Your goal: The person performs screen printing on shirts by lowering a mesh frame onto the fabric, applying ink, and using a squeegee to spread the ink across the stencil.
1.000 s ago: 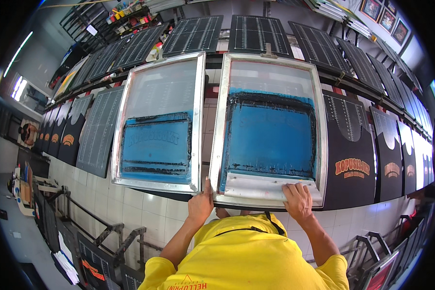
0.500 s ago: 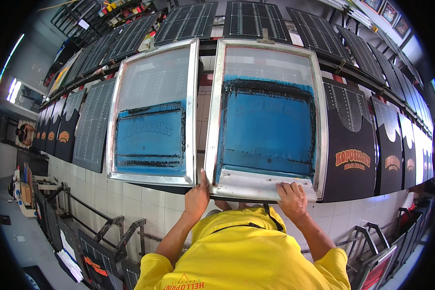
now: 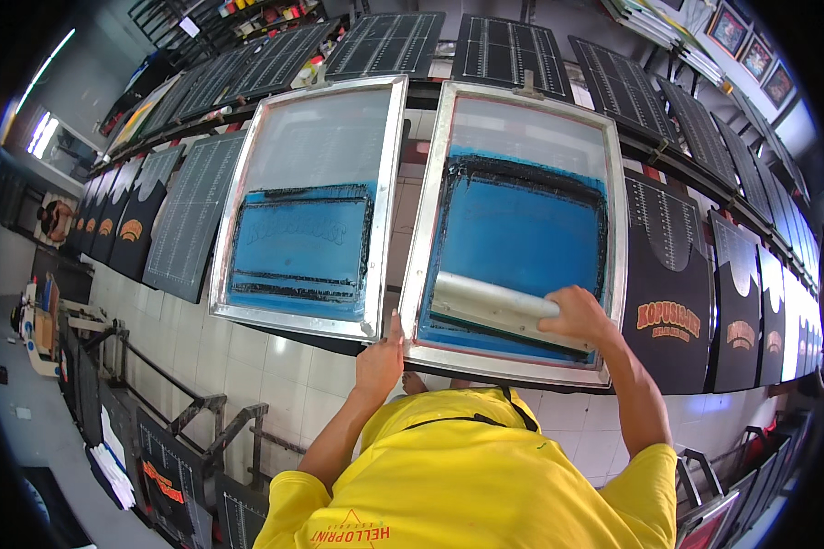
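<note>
My right hand (image 3: 577, 314) is closed round the right end of a squeegee (image 3: 490, 297) with a long silver metal handle. The squeegee lies slantwise across the near part of a blue screen-printing frame (image 3: 617, 274), its left end farther from me. My left hand (image 3: 380, 368) holds this frame's near left corner, the index finger stretched up along its outer side; some fingers are hidden. Thick black ink lines the edges of the frame's blue area. Left of it, a second screen-printing frame (image 3: 220, 274) lies at a slight angle, with black ink bands on its blue mesh.
Black printed shirts (image 3: 670, 320) lie on boards to the right, and more printed shirts (image 3: 130, 229) to the far left. Gridded black boards (image 3: 513, 57) line the far side. Dark metal racks (image 3: 206, 421) stand at lower left over a tiled floor. Another person (image 3: 57, 220) is at far left.
My right hand has lifted the squeegee from the frame's near edge and moved it away from me onto the blue mesh, now tilted. My left hand stays at the corner. The view has shifted slightly.
</note>
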A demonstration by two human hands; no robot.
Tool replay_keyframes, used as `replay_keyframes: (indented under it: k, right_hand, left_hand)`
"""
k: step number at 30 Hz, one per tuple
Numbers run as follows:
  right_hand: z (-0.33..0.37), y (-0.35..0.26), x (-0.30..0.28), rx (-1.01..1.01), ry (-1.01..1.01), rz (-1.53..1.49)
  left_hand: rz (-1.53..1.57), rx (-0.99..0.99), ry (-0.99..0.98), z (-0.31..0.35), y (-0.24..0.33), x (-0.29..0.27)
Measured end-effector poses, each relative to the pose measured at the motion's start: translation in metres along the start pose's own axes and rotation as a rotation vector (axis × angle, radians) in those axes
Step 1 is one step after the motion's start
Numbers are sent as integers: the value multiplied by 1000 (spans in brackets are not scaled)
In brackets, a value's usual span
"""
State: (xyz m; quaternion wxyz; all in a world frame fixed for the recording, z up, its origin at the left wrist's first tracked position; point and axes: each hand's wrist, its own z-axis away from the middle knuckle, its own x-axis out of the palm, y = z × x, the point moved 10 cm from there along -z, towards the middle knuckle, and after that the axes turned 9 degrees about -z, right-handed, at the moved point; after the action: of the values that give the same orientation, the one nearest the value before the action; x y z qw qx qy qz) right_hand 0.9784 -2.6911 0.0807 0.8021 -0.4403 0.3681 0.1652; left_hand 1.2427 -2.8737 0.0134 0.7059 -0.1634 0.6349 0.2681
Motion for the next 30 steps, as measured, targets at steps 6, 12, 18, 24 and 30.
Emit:
replay_keyframes:
  k: [6,12,18,24,30]
  right_hand:
    - [-32,41,5,198,-338,-145]
    - [-33,47,-26,246,-308,-154]
    - [-31,31,-71,194,-96,-205]
    - [-52,-66,-98,38,31,-232]
    - [-96,-192,-88,-163,156,-195]
  left_hand:
    - [20,7,9,1,6,-7]
    - [11,-9,-42,5,5,-9]
    - [46,-64,-55,17,2,-22]
    - [240,-126,167,30,-41,-46]
    - [399,-221,179,33,-123,-56]
